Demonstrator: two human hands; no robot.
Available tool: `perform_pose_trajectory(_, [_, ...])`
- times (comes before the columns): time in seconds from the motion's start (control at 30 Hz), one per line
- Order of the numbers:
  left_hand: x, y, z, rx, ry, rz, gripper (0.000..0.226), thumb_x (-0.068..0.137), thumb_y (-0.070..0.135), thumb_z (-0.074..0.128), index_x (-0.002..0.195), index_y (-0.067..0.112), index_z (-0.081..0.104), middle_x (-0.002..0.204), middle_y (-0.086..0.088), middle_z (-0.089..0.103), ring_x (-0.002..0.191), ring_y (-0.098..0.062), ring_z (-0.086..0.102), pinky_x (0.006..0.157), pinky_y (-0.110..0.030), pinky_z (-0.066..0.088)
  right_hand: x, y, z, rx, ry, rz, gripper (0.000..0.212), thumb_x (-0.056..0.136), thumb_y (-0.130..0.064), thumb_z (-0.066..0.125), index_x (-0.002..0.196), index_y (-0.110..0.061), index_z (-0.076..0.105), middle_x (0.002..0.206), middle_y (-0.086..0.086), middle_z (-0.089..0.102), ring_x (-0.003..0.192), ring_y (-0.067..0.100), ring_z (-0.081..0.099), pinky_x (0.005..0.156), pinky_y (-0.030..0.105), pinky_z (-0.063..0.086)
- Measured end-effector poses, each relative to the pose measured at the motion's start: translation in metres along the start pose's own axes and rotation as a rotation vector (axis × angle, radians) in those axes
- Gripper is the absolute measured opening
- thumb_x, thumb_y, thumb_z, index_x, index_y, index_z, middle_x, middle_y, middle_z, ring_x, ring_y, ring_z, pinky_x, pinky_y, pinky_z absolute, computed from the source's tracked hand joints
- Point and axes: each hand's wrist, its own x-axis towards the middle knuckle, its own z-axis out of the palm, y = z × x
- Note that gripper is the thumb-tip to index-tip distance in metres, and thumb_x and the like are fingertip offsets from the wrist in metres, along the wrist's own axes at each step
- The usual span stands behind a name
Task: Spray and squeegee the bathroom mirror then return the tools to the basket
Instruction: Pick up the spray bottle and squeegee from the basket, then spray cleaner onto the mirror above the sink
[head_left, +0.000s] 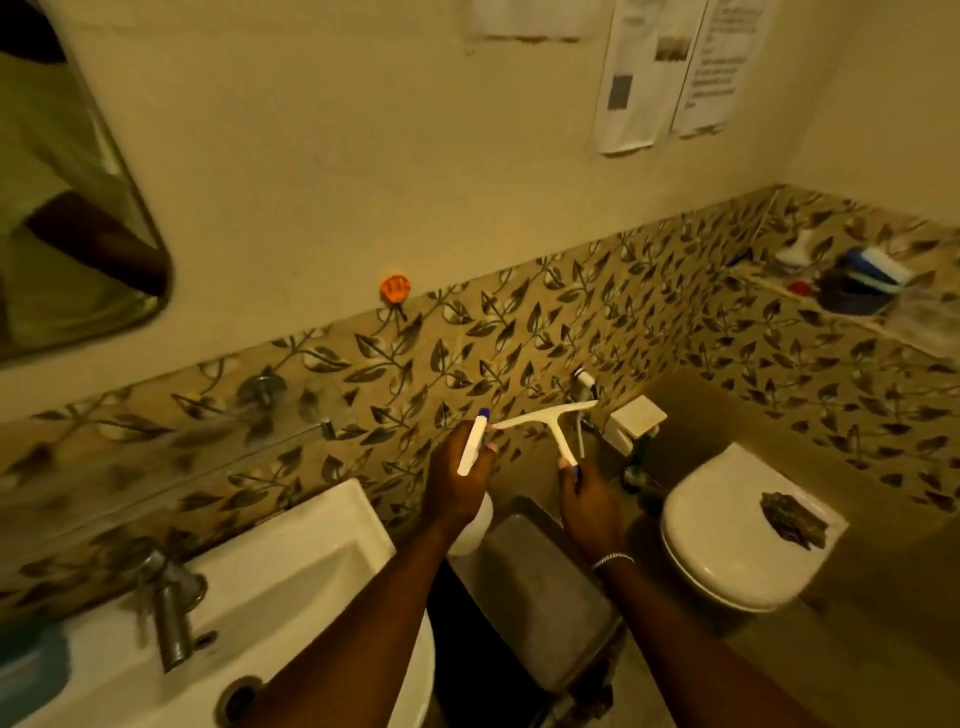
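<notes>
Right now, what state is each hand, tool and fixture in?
left hand: closed around the spray bottle
spray bottle: held, nozzle up
right hand: gripping the squeegee handle
squeegee: held up, blade toward the tiled wall
toilet lid: down
tap: no water seen running
mirror: too blurred to judge

my hands: 2, left (457, 483) and right (587, 506) | spray bottle (474, 447): 1 | squeegee (550, 423): 1 | mirror (62, 218): 1 | sink (291, 566): 1 | tap (169, 597): 1 | toilet (727, 540) right of sink: 1 | wall papers above toilet: 3 | orange hook (395, 287): 1 | bracelet (613, 560): 1
</notes>
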Motion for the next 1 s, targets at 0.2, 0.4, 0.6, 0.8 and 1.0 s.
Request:
perform_pose_trajectory(0.2, [0.027,0.076,-0.077,-0.035,0.139,0.121,0.03,0.095,0.025,0.066,0.122,0.013,0.065,0.108,-0.006,0.071,0.101,-0.021,0.068,0.09,-0.04,0.057,-0.002,-0.097,-0.001,0.131,0.201,-0.121,0.02,0.107,-0.037,0.041,0.096,-0.026,0.052,0.072,-0.014,0.05,0.065,0.001,0.048,0.054,0.023,0.032])
perform_pose_trajectory(0.4, [0.04,0.136,-0.156,-0.041,0.29,0.253,0.015,0.09,0.025,0.064,0.105,0.024,0.064,0.096,0.0,0.067,0.09,-0.015,0.065,0.081,-0.033,0.055,-0.004,-0.193,0.006,0.351,0.237,-0.289,0.021,0.108,-0.029,0.04,0.096,-0.018,0.053,0.066,-0.004,0.049,0.055,0.006,0.048,0.052,0.029,0.033])
perform_pose_trajectory(0.6, [0.035,0.173,-0.234,-0.031,0.439,0.338,0.007,0.094,0.022,0.067,0.1,0.02,0.066,0.092,-0.001,0.069,0.088,-0.013,0.067,0.079,-0.029,0.058,-0.021,-0.287,0.015,0.528,0.264,-0.46,0.028,0.109,-0.039,0.037,0.094,-0.02,0.052,0.067,0.002,0.054,0.055,0.008,0.05,0.049,0.033,0.037])
perform_pose_trajectory(0.8, [0.022,0.201,-0.312,0.045,0.614,0.381,0.006,0.095,0.022,0.067,0.1,0.025,0.063,0.092,-0.007,0.071,0.087,-0.017,0.068,0.077,-0.033,0.058,-0.056,-0.373,0.03,0.618,0.225,-0.632,0.043,0.104,-0.057,0.031,0.094,-0.019,0.049,0.064,0.004,0.056,0.058,0.014,0.056,0.049,0.039,0.042])
perform_pose_trajectory(1.0, [0.013,0.227,-0.396,0.136,0.783,0.394,0.016,0.096,0.022,0.067,0.109,0.014,0.068,0.092,0.0,0.07,0.081,0.006,0.064,0.075,-0.023,0.055,-0.093,-0.446,0.044,0.728,0.129,-0.738,0.05,0.1,-0.065,0.031,0.091,-0.019,0.048,0.062,0.01,0.055,0.055,0.022,0.051,0.051,0.046,0.042])
